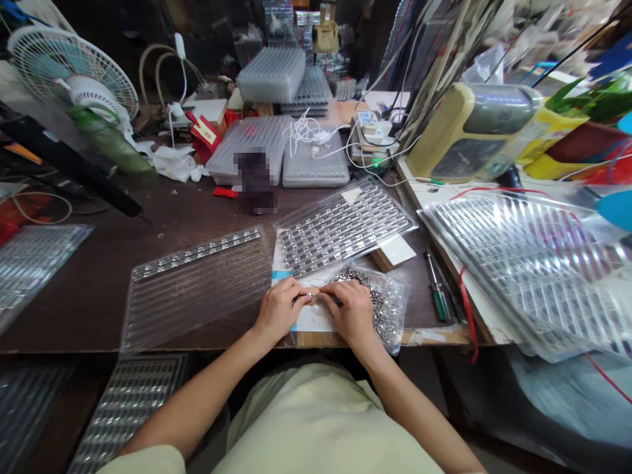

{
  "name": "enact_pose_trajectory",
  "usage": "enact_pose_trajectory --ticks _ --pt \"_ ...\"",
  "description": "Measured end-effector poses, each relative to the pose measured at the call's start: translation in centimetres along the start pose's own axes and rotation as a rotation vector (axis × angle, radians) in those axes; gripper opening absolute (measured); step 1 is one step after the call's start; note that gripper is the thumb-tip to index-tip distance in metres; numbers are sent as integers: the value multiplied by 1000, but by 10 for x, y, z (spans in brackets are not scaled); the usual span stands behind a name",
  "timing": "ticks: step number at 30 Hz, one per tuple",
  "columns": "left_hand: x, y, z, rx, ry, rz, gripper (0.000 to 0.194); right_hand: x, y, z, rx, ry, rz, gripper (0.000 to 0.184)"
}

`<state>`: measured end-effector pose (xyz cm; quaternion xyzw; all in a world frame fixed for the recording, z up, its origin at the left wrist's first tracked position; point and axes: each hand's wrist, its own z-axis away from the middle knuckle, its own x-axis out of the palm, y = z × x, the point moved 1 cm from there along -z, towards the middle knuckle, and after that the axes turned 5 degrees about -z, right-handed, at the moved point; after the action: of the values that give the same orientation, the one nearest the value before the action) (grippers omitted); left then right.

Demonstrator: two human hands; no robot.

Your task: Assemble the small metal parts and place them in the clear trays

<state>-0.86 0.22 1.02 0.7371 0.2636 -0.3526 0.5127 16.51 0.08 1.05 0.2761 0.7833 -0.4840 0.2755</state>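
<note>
My left hand (282, 305) and my right hand (352, 309) meet fingertip to fingertip above a white sheet (316, 320) at the table's front edge. Both are closed in a pinch around something small, partly metallic, too small to name. A clear plastic bag of small metal parts (388, 303) lies beside and partly under my right hand. Just beyond my hands, a clear tray filled with rows of metal parts (345, 227) rests at a slant. To the left, another clear ribbed tray (197, 296) has parts only along its far row.
A green-handled screwdriver (438, 296) lies right of the bag. Stacked clear trays (523, 263) overhang the right side. At the back stand more tray stacks (316, 164), tangled white cables (309, 131) and a fan (74, 72). A filled tray (133, 401) sits below the table edge.
</note>
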Motion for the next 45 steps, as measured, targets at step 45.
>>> enact_pose_trajectory --ticks 45 --pt "10 6 -9 81 14 75 11 2 9 9 -37 44 8 11"
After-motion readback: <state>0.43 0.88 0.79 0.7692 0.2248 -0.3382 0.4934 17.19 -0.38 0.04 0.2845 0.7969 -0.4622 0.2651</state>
